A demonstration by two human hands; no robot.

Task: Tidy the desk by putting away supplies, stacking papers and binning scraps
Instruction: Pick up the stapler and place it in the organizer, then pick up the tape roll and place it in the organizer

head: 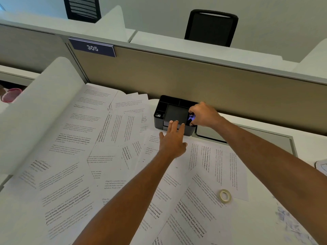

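Note:
A black desk organiser (169, 106) with several compartments stands against the partition at the back of the desk. My right hand (203, 114) is over its right compartment and pinches a small purple and black object (192, 118) there. My left hand (172, 138) lies flat with straight fingers touching the organiser's front edge. Several printed sheets (113, 138) lie scattered and overlapping across the desk. A roll of clear tape (225, 195) sits on the papers at the right.
A beige partition (212, 76) with a "305" sign (92, 48) runs behind the desk. A curved white divider (40, 110) rises at the left. Torn paper scraps (290, 221) lie at the lower right. A round white object (322, 166) shows at the right edge.

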